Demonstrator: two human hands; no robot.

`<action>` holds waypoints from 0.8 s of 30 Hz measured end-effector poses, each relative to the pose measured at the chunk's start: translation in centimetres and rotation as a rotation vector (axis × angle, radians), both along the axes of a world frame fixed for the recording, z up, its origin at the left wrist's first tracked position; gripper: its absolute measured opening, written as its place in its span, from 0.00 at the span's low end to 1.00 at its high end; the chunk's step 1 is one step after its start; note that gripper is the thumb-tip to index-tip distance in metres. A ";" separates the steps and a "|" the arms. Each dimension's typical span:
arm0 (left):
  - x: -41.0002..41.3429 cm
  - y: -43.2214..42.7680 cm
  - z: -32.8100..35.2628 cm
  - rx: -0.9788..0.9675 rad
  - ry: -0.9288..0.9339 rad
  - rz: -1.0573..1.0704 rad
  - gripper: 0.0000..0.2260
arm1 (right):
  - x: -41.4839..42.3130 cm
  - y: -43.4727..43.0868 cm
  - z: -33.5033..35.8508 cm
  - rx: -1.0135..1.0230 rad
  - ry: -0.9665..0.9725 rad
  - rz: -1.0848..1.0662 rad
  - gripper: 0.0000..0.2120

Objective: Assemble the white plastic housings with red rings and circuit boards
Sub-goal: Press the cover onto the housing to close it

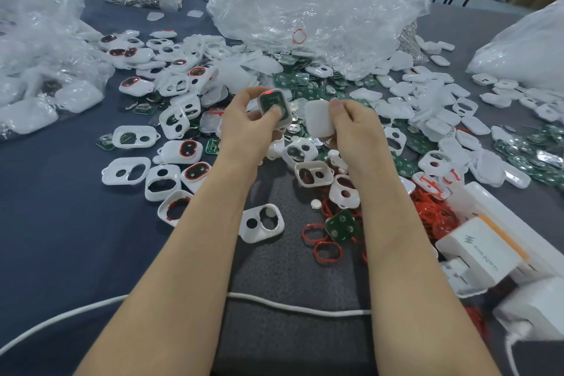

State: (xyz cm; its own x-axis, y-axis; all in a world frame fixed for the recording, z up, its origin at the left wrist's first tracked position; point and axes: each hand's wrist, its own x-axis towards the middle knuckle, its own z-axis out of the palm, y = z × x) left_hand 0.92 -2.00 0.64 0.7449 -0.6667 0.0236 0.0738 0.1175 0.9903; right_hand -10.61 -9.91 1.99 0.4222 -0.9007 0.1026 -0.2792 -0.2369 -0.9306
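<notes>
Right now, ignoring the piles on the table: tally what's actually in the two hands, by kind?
Held in left hand, white housing with green circuit board seated in it: 1
Held in right hand, plain white cover: 1
Total: 2

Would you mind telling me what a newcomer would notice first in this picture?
First, the two hands at centre: the left hand grips a white housing with a green circuit board seated in it, while the right hand pinches a plain white cover. Around them loose housings and spare boards litter the dark table, with a tangle of red rings at the right and crumpled clear bags behind.
</notes>
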 end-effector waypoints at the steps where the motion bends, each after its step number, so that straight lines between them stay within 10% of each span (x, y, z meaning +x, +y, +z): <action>1: 0.0 0.0 0.1 -0.003 0.007 -0.010 0.13 | 0.1 -0.1 -0.1 0.049 -0.035 0.010 0.13; 24: -0.6 -0.2 -0.1 0.059 0.042 -0.165 0.09 | 0.2 0.3 -0.3 -0.121 -0.050 0.036 0.10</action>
State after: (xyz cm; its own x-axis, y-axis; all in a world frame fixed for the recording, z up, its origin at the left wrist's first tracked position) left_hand 0.27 -2.16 0.57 0.6247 -0.7794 -0.0484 0.1292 0.0421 0.9907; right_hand -10.42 -9.61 1.66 0.4456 -0.8648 0.2315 -0.2222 -0.3574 -0.9072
